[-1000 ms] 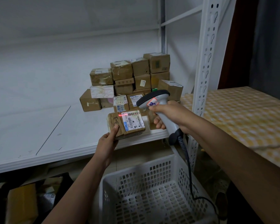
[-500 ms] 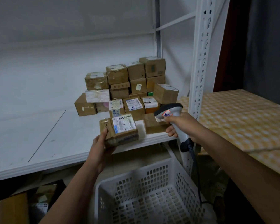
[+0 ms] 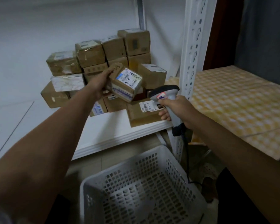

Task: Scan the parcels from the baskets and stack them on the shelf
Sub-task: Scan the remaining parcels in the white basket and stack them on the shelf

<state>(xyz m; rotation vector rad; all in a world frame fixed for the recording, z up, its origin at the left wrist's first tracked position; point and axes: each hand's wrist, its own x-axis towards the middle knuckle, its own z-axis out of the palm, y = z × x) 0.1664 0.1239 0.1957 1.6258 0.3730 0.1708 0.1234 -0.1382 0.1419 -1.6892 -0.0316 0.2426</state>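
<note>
Dim, flat indoor light; soft motion blur throughout; wide-angle bending at the edges; bottom corners fall dark.

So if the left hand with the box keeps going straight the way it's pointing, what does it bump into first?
Probably the stack of parcels on the shelf. The left hand grips a labelled parcel and points toward that stack, so the held parcel would likely touch first. Depth is hard to judge from one view.
</note>
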